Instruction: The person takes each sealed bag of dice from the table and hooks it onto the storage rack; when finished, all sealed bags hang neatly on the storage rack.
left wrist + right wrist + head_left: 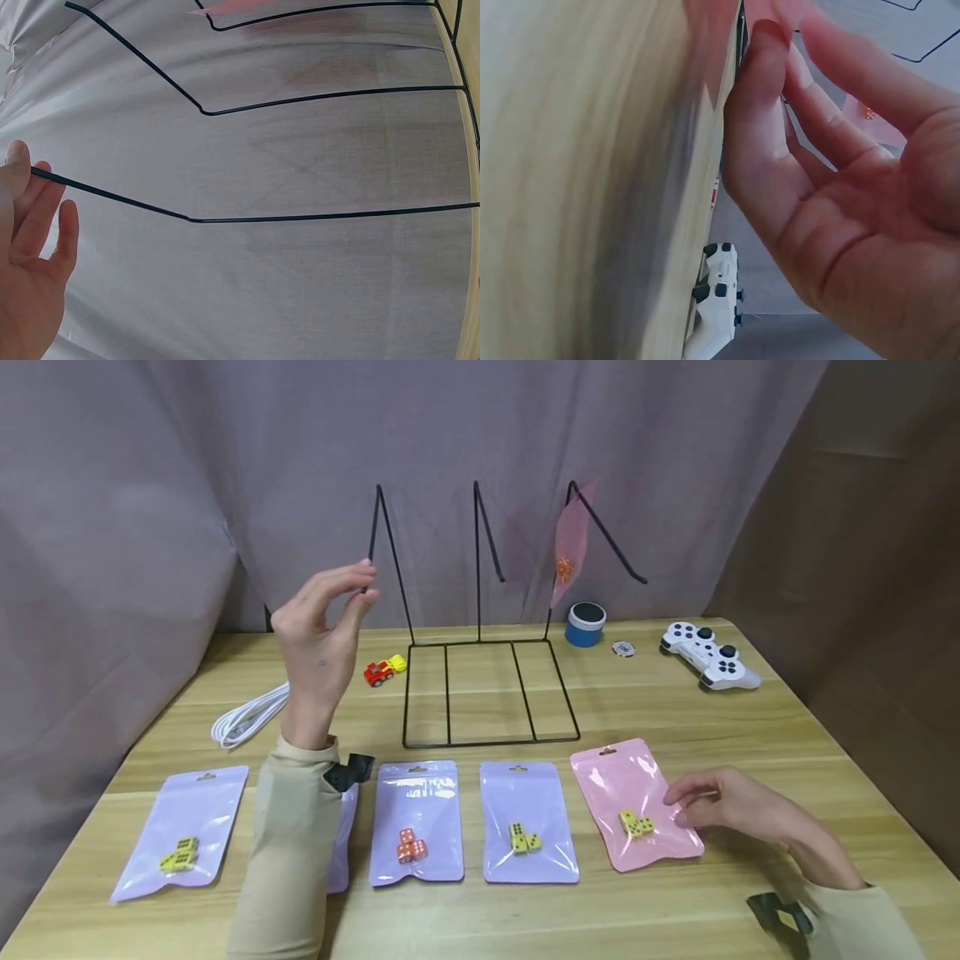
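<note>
My left hand pinches the front end of the left hook of a black wire rack; the left wrist view shows thumb and fingertips on the hook. Low over the table, my right hand pinches the right edge of a pink zip pouch with yellow dice inside. The right wrist view has its thumb and fingers together at the pink film. Another pink pouch, holding orange dice, hangs from the rack's right hook. Nothing hangs on the middle hook.
Lilac pouches with dice lie along the front: one at the left, one partly under my left forearm, two in the middle. Behind are a white cable, toy car, blue jar, poker chip and game controller.
</note>
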Demonstrator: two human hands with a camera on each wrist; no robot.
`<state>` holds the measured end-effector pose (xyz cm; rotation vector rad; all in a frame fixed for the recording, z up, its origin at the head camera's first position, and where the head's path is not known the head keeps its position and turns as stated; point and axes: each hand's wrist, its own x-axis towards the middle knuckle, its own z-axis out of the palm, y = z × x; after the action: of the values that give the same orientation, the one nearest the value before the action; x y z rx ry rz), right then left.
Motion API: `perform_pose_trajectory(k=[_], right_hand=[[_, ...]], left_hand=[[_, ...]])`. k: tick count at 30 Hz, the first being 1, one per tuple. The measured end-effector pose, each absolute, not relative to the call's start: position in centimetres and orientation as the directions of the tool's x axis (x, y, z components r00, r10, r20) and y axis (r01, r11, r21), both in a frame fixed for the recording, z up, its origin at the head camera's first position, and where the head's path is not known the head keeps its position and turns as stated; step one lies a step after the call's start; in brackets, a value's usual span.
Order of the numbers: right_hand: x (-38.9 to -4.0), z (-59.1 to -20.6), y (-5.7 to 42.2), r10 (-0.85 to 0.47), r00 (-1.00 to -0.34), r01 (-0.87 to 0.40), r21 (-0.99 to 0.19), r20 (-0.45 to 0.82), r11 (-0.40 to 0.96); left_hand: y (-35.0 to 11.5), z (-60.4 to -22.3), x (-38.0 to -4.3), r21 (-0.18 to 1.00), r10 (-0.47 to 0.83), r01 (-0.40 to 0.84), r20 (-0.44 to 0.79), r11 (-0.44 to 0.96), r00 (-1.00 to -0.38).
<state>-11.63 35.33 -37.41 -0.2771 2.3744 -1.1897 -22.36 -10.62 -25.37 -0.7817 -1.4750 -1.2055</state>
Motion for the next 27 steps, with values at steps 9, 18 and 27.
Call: perform_pose_trajectory(k=[9,18,27], right_hand=[[-11.4,-36.9,35.2,-0.267,-0.93,0.037,-0.789,-0.251,0.613],[-11.0,-36.6,34.8,-0.235,-0.958,-0.011,-0.791,-0.167,0.611],[-11.0,-36.5,34.3,-0.181,-0.98,-0.053,-0.759,-0.087,0.649]], left_hand=[[-10.7,-25.6,-22.6,0.285,-0.128,0.918,0.957,0.277,-0.259],[-10.9,-25.9,-23.1,0.269,-0.116,0.918,0.962,0.29,-0.246],[-10.7,-25.4,-22.6,0.282,-0.114,0.929,0.958,0.239,-0.262]])
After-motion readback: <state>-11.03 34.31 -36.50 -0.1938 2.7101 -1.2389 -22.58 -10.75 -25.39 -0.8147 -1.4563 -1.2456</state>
